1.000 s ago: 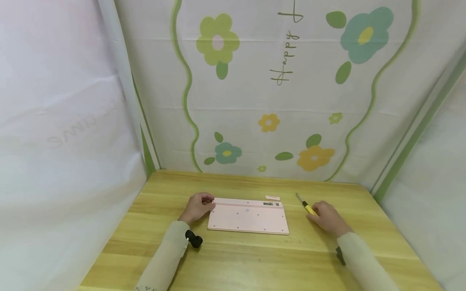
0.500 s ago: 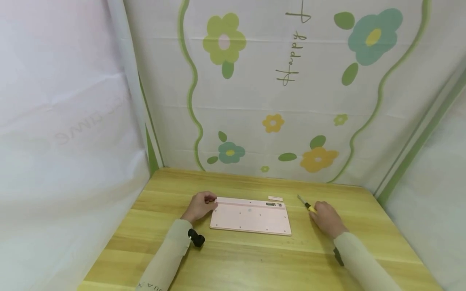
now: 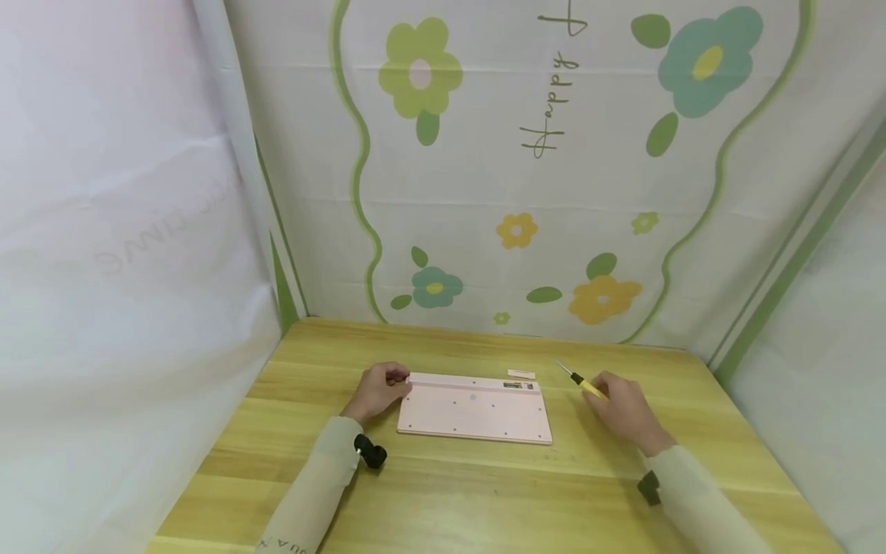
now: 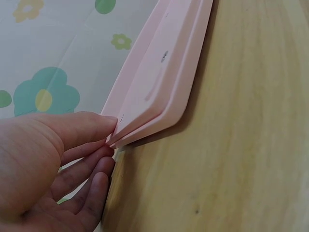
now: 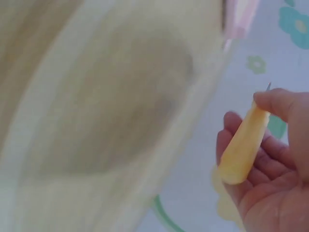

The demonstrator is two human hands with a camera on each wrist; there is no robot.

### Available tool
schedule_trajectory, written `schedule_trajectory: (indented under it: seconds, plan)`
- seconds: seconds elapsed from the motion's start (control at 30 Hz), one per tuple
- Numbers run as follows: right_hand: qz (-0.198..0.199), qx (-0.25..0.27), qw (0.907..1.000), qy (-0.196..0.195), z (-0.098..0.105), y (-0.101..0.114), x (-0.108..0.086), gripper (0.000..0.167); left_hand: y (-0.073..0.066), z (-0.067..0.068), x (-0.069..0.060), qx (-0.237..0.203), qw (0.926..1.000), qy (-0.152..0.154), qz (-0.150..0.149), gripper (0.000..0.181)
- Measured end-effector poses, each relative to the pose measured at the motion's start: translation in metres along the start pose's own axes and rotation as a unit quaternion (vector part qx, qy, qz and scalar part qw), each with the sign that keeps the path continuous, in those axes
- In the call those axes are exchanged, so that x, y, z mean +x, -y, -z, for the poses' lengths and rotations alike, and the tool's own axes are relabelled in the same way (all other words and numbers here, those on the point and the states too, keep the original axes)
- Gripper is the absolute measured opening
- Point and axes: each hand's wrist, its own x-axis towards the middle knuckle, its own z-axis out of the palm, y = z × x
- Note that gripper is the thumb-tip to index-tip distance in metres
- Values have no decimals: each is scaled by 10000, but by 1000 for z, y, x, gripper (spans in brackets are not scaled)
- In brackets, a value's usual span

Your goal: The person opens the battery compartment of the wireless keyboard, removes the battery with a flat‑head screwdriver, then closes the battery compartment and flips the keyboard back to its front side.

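Observation:
A pink keyboard (image 3: 477,417) lies underside up on the wooden table, small screws dotted over its back and a battery compartment (image 3: 514,385) uncovered near its far right corner. My left hand (image 3: 376,391) pinches its far left corner; in the left wrist view the thumb (image 4: 91,128) is on top with fingers below the edge. To the right of the keyboard, my right hand (image 3: 626,408) holds a screwdriver (image 3: 590,387) by its yellow handle, its thin shaft directed away and left. The right wrist view shows the yellow handle (image 5: 244,145) between thumb and fingers.
A small pink cover piece (image 3: 521,374) lies just beyond the keyboard's far right edge. White cloth with printed flowers (image 3: 602,300) hangs behind the wooden table (image 3: 443,492), and plain-looking cloth walls (image 3: 138,308) flank it. A black wrist camera (image 3: 371,452) sits on the left sleeve.
The screwdriver has shifted slightly up and left in the right hand, and more of its yellow handle shows. The left hand keeps its place at the keyboard corner. The head view has moved a little.

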Motion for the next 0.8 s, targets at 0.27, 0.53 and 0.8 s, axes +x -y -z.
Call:
schedule_trajectory:
  seconds: [0.27,0.53,0.8]
  plan:
    - [591,74,9981,-170,13,30,6,13,1,0,0,-11,10000,-25,-11,22]
    - [651,240,9972,293,15,55,12,10,2,1,0,-61,10000,-12,32,22]
    - [837,36,9956,418,1,57,15,10,2,0,1,-84,9999,30,78,22]
